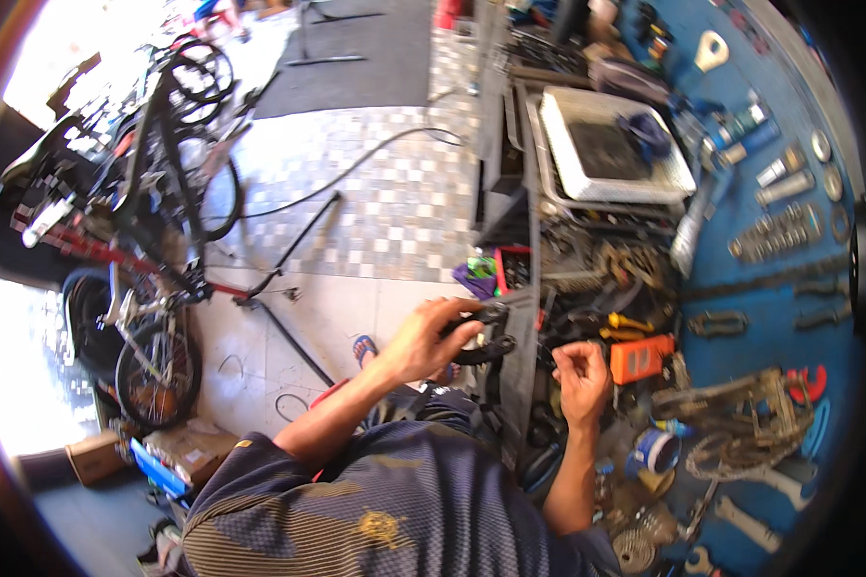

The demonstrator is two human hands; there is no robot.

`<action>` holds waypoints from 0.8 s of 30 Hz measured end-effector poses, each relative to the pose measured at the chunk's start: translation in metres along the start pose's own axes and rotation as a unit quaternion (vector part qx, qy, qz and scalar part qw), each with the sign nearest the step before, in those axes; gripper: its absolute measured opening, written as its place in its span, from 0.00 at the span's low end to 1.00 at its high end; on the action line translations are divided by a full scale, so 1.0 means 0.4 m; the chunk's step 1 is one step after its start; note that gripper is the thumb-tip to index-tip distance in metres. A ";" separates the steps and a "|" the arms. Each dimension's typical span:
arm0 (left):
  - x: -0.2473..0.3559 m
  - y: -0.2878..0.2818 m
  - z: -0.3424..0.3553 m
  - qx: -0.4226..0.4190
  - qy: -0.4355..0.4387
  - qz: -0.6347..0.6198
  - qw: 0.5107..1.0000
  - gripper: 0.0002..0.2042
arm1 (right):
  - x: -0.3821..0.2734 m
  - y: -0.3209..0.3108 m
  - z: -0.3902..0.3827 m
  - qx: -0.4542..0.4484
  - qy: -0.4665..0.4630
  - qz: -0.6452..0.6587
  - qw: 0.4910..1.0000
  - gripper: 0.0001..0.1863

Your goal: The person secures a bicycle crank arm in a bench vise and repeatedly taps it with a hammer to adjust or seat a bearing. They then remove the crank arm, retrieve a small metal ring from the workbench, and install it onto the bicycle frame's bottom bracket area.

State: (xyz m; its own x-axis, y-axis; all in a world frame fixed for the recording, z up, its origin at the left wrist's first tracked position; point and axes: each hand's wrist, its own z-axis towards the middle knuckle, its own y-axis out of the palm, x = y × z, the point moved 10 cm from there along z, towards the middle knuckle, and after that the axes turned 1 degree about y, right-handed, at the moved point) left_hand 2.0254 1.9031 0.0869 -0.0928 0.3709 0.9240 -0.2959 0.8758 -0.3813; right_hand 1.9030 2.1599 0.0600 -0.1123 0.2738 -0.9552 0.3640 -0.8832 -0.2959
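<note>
My left hand (425,338) is closed round a black, curved bicycle part (491,348) with two arm-like ends, at the near edge of the workbench. Its exact kind is hard to make out. My right hand (583,377) is raised over the cluttered bench, its thumb and fingertips pinched together. Whatever lies between those fingertips, if anything, is too small to tell. Just right of this hand sits an orange box (642,360), with a yellow-handled tool (627,325) beyond it. A blue and white tub (654,450) stands closer to me.
On the bench are a white tray (681,181) and greasy metal parts. Hand tools hang on a blue board (741,240) at the right. A bicycle frame (144,163) on a stand is at the left. A hose (356,159) crosses the tiled floor. Cardboard boxes (194,450) lie lower left.
</note>
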 end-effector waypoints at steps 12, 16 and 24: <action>-0.222 -0.394 -0.292 0.176 -0.137 -0.153 0.963 0.19 | -0.149 0.566 -0.042 -0.183 -0.073 -0.129 0.972 0.21; -0.318 -0.554 -0.442 0.255 -0.168 -0.153 0.940 0.17 | -0.232 0.802 -0.086 -0.271 -0.128 -0.127 0.946 0.09; -0.559 -0.775 -0.726 0.440 -0.243 -0.143 0.853 0.17 | -0.282 1.154 -0.195 -0.436 -0.124 -0.125 0.882 0.18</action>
State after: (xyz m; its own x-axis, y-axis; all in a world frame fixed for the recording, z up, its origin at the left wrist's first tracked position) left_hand 2.4140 1.6382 -0.0098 -0.2156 -0.1778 0.9602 -0.9517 0.2583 -0.1659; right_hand 2.1559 1.7511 0.0313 -0.4499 0.2311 -0.8627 0.8602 -0.1475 -0.4881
